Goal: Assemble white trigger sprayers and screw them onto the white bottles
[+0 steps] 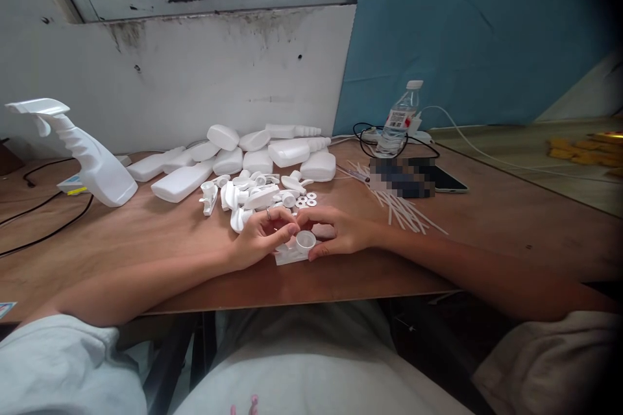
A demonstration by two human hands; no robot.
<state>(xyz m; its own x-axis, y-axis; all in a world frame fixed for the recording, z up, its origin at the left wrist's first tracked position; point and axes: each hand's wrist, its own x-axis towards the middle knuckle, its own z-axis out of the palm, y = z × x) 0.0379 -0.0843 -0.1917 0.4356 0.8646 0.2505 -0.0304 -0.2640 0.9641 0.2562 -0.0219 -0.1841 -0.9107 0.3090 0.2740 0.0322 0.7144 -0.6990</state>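
1. Your left hand (260,240) carries a thin silver metal ring (268,213) on one finger.
2. Your right hand (341,231) shows no ring or glove.
3. Both forearms are bare to above the elbow.
4. You wear short white fabric sleeves (58,363) at both upper arms.
5. Your white fabric garment front (311,369) bears a small pink marking (246,405) at its lower edge.

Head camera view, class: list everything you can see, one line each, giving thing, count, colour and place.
spray head part: one, white, near table edge, between both hands
spray bottle: one, white, upright, far left
pile of plastic parts: many, white, table centre
washers: several, white, beside pile
dip tubes: many, white, right of pile
water bottle: one, clear, by blue wall
phone: one, dark, right
table: one, brown
left hand: on part
right hand: on part
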